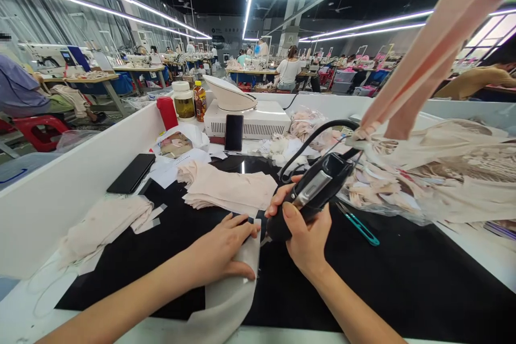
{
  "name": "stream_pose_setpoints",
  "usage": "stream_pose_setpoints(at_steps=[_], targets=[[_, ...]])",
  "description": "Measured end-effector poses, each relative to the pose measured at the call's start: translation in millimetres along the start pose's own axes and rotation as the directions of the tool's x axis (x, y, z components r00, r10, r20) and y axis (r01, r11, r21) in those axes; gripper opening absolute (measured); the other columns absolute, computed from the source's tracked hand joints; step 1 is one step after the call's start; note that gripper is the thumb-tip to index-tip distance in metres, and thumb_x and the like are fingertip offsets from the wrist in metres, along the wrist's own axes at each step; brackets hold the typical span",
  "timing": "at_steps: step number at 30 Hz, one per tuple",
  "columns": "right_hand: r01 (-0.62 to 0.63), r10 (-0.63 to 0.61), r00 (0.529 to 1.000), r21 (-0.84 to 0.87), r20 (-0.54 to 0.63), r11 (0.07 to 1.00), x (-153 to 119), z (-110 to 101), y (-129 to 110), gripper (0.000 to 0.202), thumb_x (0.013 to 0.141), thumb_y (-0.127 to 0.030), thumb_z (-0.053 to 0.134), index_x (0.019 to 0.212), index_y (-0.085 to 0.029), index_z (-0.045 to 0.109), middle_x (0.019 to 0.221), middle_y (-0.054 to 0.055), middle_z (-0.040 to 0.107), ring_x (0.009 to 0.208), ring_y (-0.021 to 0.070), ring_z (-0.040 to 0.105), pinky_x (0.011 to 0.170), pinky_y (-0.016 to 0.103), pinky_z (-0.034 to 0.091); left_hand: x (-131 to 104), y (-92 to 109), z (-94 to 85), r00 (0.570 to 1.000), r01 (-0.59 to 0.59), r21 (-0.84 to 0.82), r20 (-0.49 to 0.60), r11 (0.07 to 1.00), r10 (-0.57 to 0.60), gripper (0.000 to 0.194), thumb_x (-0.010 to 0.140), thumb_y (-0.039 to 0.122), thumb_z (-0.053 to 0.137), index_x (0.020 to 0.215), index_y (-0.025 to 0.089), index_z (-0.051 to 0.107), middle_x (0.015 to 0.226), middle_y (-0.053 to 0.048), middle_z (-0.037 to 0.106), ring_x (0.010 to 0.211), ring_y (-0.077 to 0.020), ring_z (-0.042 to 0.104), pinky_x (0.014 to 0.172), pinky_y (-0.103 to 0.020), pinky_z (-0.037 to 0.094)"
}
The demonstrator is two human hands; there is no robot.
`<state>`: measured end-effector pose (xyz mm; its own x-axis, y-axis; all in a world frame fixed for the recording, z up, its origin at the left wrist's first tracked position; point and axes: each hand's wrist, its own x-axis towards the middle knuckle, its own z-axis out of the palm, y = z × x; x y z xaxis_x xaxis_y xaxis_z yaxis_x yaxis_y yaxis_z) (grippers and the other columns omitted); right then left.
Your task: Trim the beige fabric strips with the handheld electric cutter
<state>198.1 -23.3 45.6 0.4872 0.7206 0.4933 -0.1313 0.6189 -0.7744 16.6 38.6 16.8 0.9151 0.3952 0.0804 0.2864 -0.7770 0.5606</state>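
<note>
Pink strips (435,48) hang nearest to the camera, at upper right, and they hide a part of the heap (463,164) of cloth behind them. No brand can be read with certainty: the bottle (200,101) bears an orange and yellow label, but its letters are too small. Likewise, the papers (177,167) show small print, and the far wall (237,27) has pale signs which I cannot read.

The right hand (309,239) has its fingers closed around the tool (314,193), which is black with a silver plate on its body, and is held tilted. A black cable (296,151) curves near its upper end. Its lower end is just beside the edge of the cloth (231,309); whether they touch, I cannot tell. This cloth is pale and smooth, and it lies partly on the black mat (411,285) at the front. The left hand (220,252) covers part of it, fingers spread loosely and laid flat, gripping nothing that I can see.

Beyond it, pale pink pieces (229,187) lie in a stack. To the right of the tool are teal snips (360,226). Farther back on the worktop (24,312) stand a phone (234,133), a white box (262,118), a jar (184,103) and a red cup (166,113).
</note>
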Motion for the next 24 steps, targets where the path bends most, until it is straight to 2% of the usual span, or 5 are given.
stream_pose_setpoints(at_steps=[7,11,15,21,24], targets=[[-0.010,0.010,1.000,0.006,0.011,1.000,-1.7,4.7,-0.7,0.040,0.087,-0.031,0.082,0.117,-0.028,0.056,0.084,-0.005,0.068,0.057,0.0129,0.066,0.046,0.024,0.055,-3.3,-3.7,3.1,0.997,0.047,0.007,0.056,0.999,-0.048,0.077,0.081,0.046,0.094,0.144,0.024,0.055,0.142,-0.014,0.065,0.158,-0.0439,0.033,0.123,-0.078,0.021],[-0.014,0.014,1.000,-0.007,0.021,1.000,-2.2,4.2,0.0,0.040,0.088,-0.031,0.082,0.118,-0.028,0.055,0.085,-0.005,0.068,0.057,0.0132,0.066,0.046,0.024,0.056,-5.5,-1.4,1.2,0.994,0.082,0.018,0.075,0.996,-0.083,0.082,0.082,0.049,0.093,0.149,0.025,0.052,0.142,-0.013,0.066,0.159,-0.0454,0.029,0.122,-0.081,0.015],[-0.004,0.005,1.000,-0.010,0.024,1.000,-2.4,3.8,1.0,0.042,0.088,-0.032,0.082,0.119,-0.028,0.054,0.084,-0.005,0.068,0.058,0.0131,0.067,0.050,0.027,0.059,-9.5,-0.1,-0.2,0.996,0.080,0.038,0.047,0.996,-0.082,0.088,0.082,0.051,0.092,0.154,0.024,0.048,0.136,-0.013,0.069,0.159,-0.0447,0.031,0.122,-0.081,0.015],[-0.007,0.007,0.999,0.002,0.032,1.000,-2.6,5.6,2.0,0.043,0.087,-0.032,0.083,0.120,-0.028,0.055,0.085,-0.006,0.068,0.058,0.0130,0.066,0.053,0.029,0.060,-10.9,7.5,-5.3,0.989,0.095,0.100,0.099,0.990,-0.105,0.068,0.083,0.048,0.092,0.138,0.025,0.058,0.160,-0.014,0.054,0.160,-0.0468,0.027,0.122,-0.083,0.015],[-0.006,0.006,1.000,-0.001,0.029,1.000,-2.1,6.1,2.0,0.043,0.087,-0.033,0.083,0.119,-0.028,0.055,0.084,-0.005,0.067,0.058,0.0134,0.066,0.053,0.029,0.060,-10.3,7.6,-5.4,0.992,0.078,0.126,0.093,0.989,-0.090,0.061,0.083,0.050,0.091,0.131,0.025,0.063,0.161,-0.013,0.053,0.158,-0.0481,0.030,0.120,-0.085,0.016]])
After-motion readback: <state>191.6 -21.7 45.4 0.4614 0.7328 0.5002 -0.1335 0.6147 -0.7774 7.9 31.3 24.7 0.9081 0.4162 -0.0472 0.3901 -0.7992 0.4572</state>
